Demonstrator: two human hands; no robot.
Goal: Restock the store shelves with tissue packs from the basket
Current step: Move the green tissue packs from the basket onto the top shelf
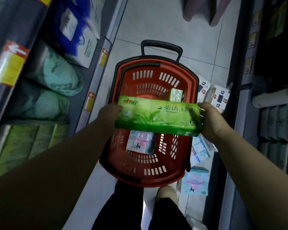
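Both hands grip it, left hand (108, 112) and right hand (210, 121) curled round the ends of the green tissue pack (158, 117) above the red basket (150, 178), so I'd carry it level to the shelf (94, 80)

The long green plastic-wrapped tissue pack (158, 116) hides the middle of the red slotted plastic basket (150, 170), the near end of a small pale-green pack (176, 94), the far edge of a pink printed pack (140, 143) and the fingertips of the left hand (109, 112) and right hand (209, 120).
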